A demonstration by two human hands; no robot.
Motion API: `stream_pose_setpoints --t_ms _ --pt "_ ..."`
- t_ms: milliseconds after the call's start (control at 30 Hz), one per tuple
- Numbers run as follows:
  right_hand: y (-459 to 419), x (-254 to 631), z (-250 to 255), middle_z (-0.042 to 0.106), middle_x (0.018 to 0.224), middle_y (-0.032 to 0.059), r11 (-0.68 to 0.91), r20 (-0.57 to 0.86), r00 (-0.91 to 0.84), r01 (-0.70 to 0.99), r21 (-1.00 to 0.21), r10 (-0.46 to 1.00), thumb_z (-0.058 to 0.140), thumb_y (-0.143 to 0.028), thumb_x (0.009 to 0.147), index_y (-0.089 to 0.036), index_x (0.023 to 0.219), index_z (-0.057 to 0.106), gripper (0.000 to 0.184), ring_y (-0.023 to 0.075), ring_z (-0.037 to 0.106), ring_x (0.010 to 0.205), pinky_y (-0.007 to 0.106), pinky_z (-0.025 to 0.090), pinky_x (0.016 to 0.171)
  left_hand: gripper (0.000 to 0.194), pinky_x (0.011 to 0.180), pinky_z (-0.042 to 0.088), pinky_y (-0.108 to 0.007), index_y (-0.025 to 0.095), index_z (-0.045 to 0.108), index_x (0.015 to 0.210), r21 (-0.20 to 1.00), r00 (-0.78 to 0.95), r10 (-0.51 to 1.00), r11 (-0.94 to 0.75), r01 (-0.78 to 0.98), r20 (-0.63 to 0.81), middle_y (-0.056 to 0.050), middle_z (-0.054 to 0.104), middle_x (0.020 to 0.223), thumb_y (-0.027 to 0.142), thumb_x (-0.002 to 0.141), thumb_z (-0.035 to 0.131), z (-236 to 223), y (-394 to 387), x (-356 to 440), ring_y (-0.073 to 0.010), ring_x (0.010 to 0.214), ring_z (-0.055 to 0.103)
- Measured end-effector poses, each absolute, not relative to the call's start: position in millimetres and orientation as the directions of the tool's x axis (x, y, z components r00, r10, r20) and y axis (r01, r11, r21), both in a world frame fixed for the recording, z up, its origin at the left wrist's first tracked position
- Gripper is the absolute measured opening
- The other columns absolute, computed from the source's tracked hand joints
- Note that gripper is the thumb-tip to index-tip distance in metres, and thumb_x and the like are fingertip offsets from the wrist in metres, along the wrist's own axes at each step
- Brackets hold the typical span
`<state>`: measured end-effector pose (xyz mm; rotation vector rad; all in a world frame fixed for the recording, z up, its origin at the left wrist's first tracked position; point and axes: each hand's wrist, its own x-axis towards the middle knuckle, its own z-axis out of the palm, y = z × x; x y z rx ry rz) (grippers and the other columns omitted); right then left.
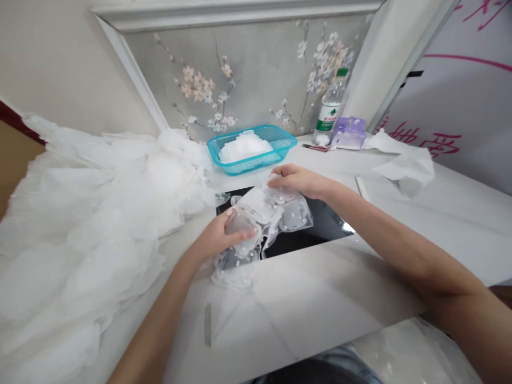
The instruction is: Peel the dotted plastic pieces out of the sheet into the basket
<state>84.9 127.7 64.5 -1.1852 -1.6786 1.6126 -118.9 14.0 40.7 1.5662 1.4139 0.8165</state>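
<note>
i am working over a cluster of clear plastic pieces (262, 207) dotted with white spots, which is lying between my two grips and spreading across a black panel (296, 239) beneath them. my right hand (298, 180) is reaching over the far edge of the cluster, and its thumb and forefinger seem to be pinching that edge. my left hand (219, 232) is resting at the near left side, its thumb lying across one piece; i cannot tell whether its fingers are truly closing on anything, because blur is hiding the contact. below that thumb, more of the clear plastic is hanging past the panel's near edge onto the white table (328, 277).

left of my left grip, a big heap of thin white sheets (100, 213) is standing. beyond both grips, a blue basket (254, 164) is holding a white stack (246, 146); farther out past my right grip, a bottle (330, 109) and a purple packet (349, 133) are standing.

by my judgement, i am at the step of handling and parting these pieces. the next move would be calling for a light fingertip pinch on a single layer, with my other hand steadying the rest.
</note>
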Motion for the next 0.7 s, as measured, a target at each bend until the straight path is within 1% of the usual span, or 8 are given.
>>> stream_pose_setpoints --t_ms 100,233,333,433,500,567,633,700 --pt "134 97 73 0.060 0.062 -0.0001 -0.020 -0.217 -0.462 0.394 -0.919 0.860 0.060 -0.014 0.067 -0.017 0.071 0.058 0.005 0.0116 0.053 0.052 0.022 0.041 0.047 0.069 0.073 0.047 -0.029 0.023 0.056 0.120 0.751 0.093 0.996 -0.066 0.656 0.006 -0.004 0.064 0.113 0.052 0.059 0.071 42 13 -132 -0.0220 0.086 0.061" --pt "142 110 80 0.062 0.068 0.0015 0.115 -0.109 -0.368 0.537 -0.836 0.923 0.060 -0.018 0.069 -0.018 0.074 0.060 0.005 0.0130 0.055 0.056 0.023 0.042 0.050 0.039 0.063 0.041 -0.026 0.020 0.068 0.087 0.692 -0.010 1.000 -0.006 0.722 0.019 -0.001 0.067 0.084 0.053 0.067 0.064 38 15 -145 -0.0177 0.070 0.056" --pt "147 117 80 0.064 0.080 0.0060 0.214 -0.079 -0.357 0.709 -0.672 0.931 0.064 -0.021 0.068 -0.016 0.082 0.061 0.015 0.0191 0.060 0.071 0.029 0.047 0.062 0.033 0.065 0.039 -0.025 0.018 0.062 0.072 0.770 -0.035 0.999 -0.003 0.638 0.033 0.001 0.061 0.071 0.051 0.069 0.063 36 18 -146 -0.0164 0.070 0.054" --pt "144 115 76 0.063 0.096 0.0132 0.355 0.090 -0.350 0.836 -0.418 0.932 0.069 -0.015 0.062 -0.011 0.100 0.058 0.040 0.0265 0.059 0.087 0.038 0.047 0.075 0.034 0.061 0.038 -0.023 0.020 0.055 0.070 0.914 -0.118 0.993 0.022 0.404 0.028 0.004 0.051 0.064 0.053 0.076 0.056 32 19 -140 -0.0129 0.063 0.048" --pt "135 108 74 0.061 0.106 0.0149 0.524 0.250 -0.460 0.743 -0.417 0.852 0.068 -0.017 0.064 -0.010 0.109 0.054 0.047 0.0265 0.058 0.094 0.040 0.045 0.081 0.035 0.059 0.038 -0.022 0.020 0.053 0.070 0.969 -0.215 0.976 0.016 0.246 0.038 0.004 0.047 0.063 0.054 0.078 0.053 28 19 -133 -0.0117 0.061 0.046" --pt "120 96 73 0.060 0.109 0.0116 0.724 0.376 -0.628 0.500 -0.475 0.681 0.067 -0.025 0.071 -0.013 0.109 0.054 0.041 0.0226 0.057 0.097 0.038 0.045 0.085 0.034 0.058 0.038 -0.022 0.020 0.053 0.071 0.993 -0.262 0.965 0.013 0.120 0.019 0.004 0.047 0.063 0.053 0.077 0.056 24 19 -126 -0.0115 0.061 0.046" --pt "103 82 72 0.061 0.108 0.0085 0.836 0.414 -0.774 0.260 -0.484 0.480 0.065 -0.032 0.075 -0.015 0.107 0.055 0.038 0.0202 0.056 0.099 0.036 0.045 0.087 0.032 0.058 0.040 -0.022 0.020 0.054 0.072 1.000 -0.261 0.965 0.028 0.014 -0.023 0.004 0.050 0.064 0.051 0.075 0.060 23 18 -121 -0.0120 0.061 0.049" --pt "89 69 68 0.060 0.106 0.0094 0.894 0.401 -0.849 0.167 -0.416 0.345 0.065 -0.035 0.076 -0.014 0.107 0.055 0.039 0.0217 0.055 0.100 0.037 0.045 0.086 0.029 0.059 0.042 -0.023 0.020 0.056 0.078 0.997 -0.237 0.970 0.030 -0.070 -0.046 0.003 0.055 0.068 0.048 0.074 0.063 23 17 -117 -0.0127 0.064 0.053"
